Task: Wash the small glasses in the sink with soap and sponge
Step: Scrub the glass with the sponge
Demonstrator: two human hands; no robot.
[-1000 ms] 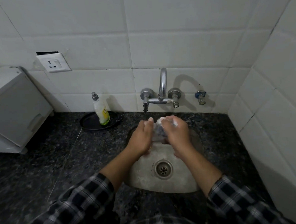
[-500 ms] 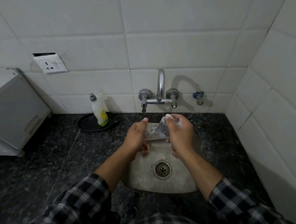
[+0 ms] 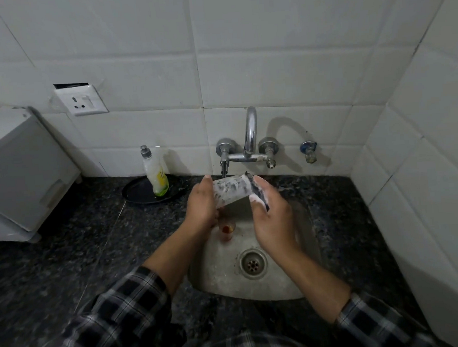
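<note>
My left hand [image 3: 201,204] grips a small clear glass [image 3: 230,193] covered in white foam, held on its side above the steel sink [image 3: 217,270]. My right hand [image 3: 273,216] holds a dark soapy sponge [image 3: 258,195] at the glass's open right end. Another small glass [image 3: 227,231] with a reddish residue stands in the sink basin, just below my left hand. The drain [image 3: 253,263] lies in the middle of the basin.
A chrome tap [image 3: 250,142] with two valves is fixed to the tiled wall behind the sink. A soap bottle [image 3: 155,175] stands on a black tray [image 3: 135,192] to the left. A white appliance [image 3: 21,172] sits far left on the dark granite counter [image 3: 66,250].
Both hands have lifted and drawn slightly apart, so the foamy glass now shows fully between them. The sponge has moved from around the glass to its right end.
</note>
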